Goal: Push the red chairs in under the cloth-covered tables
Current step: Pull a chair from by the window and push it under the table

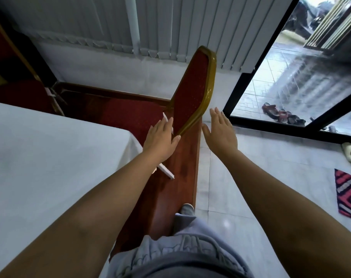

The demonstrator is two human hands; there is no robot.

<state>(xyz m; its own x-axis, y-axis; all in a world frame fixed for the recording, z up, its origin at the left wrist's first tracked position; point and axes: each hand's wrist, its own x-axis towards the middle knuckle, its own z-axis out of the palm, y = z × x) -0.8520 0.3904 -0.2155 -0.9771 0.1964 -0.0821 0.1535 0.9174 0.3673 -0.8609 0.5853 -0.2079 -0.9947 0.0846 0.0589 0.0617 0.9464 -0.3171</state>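
My left hand [160, 137] lay open against the red chair [192, 91] backrest's gold frame, beside the table [50, 157] corner. My right hand [220, 131] hovered open, just right of it.

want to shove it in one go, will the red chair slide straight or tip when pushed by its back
The red chair looks rigid, with a gold frame, so it should move as one piece. Pushing high on the backrest may tip it rather than slide it. Only the left hand touches it, at one edge; the right hand is off, so it may twist.
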